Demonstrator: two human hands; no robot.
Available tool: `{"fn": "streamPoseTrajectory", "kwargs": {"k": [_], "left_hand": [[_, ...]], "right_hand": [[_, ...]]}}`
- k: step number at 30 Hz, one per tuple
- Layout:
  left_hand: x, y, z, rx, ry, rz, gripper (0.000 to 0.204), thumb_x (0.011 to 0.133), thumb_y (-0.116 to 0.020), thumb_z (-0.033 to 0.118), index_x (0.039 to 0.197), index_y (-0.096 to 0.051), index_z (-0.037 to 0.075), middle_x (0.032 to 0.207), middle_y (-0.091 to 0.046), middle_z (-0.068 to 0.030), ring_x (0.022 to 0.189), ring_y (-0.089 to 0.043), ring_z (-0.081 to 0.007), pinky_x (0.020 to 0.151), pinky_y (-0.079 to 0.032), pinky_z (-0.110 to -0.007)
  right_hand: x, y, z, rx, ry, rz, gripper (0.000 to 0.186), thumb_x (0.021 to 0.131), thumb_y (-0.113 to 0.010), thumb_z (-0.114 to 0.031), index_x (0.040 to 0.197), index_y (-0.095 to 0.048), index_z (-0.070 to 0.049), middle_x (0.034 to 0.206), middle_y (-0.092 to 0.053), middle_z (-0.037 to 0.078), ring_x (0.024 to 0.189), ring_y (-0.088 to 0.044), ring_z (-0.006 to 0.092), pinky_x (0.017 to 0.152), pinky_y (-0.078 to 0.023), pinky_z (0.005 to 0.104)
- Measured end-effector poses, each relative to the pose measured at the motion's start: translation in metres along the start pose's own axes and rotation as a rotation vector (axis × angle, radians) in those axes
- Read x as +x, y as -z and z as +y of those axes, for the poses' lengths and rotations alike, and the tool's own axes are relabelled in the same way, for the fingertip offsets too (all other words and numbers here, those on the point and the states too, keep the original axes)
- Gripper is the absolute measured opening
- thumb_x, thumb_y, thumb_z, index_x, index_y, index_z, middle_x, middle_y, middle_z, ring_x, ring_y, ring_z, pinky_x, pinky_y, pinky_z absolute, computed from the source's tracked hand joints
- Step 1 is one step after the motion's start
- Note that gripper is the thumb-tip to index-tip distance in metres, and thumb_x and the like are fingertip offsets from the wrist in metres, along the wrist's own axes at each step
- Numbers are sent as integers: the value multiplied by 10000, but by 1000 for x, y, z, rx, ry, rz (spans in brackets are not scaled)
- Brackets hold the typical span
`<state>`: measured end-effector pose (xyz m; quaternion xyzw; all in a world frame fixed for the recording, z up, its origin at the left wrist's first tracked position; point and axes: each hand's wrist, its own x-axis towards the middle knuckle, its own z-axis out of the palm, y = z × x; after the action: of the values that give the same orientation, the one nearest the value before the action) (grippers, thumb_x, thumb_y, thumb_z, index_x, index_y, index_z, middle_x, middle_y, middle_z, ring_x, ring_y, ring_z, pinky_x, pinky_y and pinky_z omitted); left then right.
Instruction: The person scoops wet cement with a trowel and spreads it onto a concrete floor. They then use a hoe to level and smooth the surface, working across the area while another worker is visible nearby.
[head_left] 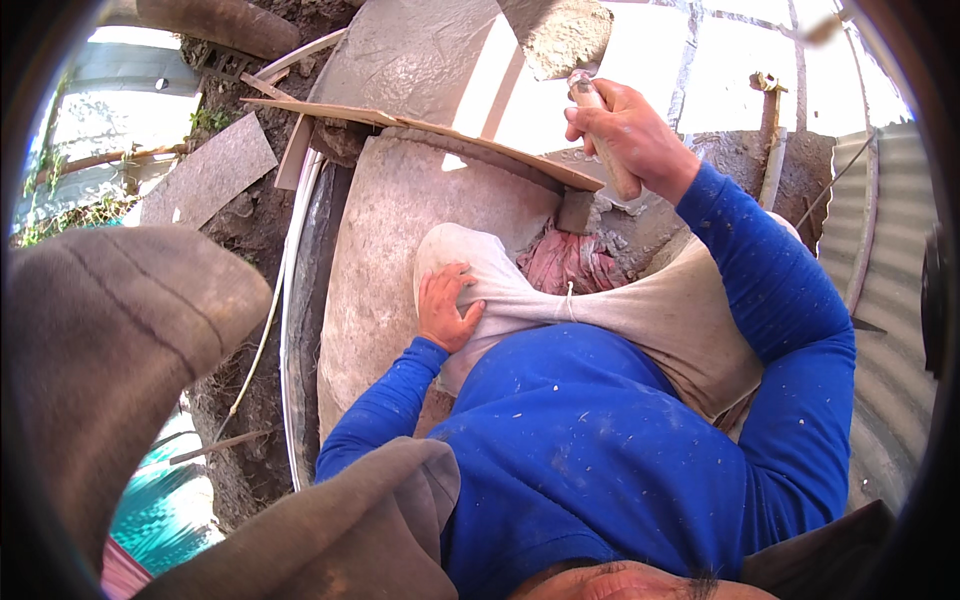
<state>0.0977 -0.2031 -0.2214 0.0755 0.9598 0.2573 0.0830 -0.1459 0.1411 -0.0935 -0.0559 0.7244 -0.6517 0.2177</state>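
Observation:
My right hand (640, 130) is closed around the pale handle of a trowel (612, 150) and holds it out ahead of me. Its blade, coated with grey mortar (565, 38), lies over a smooth wet cement surface (410, 60), partly in bright glare. My left hand (447, 306) rests on my left knee, on light dusty trousers (640, 300), with its fingers loosely spread and nothing in them. A thin wooden board (470, 148) runs along the near edge of the cement, between it and my knees.
A reddish cloth (572, 262) lies crumpled between my legs. Corrugated metal sheeting (890, 270) stands close on my right. To the left are a loose flat board (210, 172), white tubing (297, 250) and bare soil. Brown fabric (120, 330) blocks the lower left.

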Motion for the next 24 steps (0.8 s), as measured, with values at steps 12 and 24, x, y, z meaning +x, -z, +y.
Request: {"fn": "streamPoseTrajectory", "kwargs": {"k": [12,24], "left_hand": [[1,0,0,-6,-3,4,401,851,-753,340,1189,-662,145,1470,-618,-83,1455,-504,-312,1252,-242,-581],[2,-1,0,6,-22,8,413,865,-738,354,1201,-657,128,1473,-618,-105,1441,-507,-345,1237,-266,-589]], "right_hand": [[0,-2,0,24,29,24,356,979,-714,-238,1122,-628,76,919,-721,122,763,-672,162,699,-569,316],[-1,-1,2,36,28,13,342,981,-714,-236,1109,-625,68,915,-712,114,779,-682,163,699,-582,318]]}}
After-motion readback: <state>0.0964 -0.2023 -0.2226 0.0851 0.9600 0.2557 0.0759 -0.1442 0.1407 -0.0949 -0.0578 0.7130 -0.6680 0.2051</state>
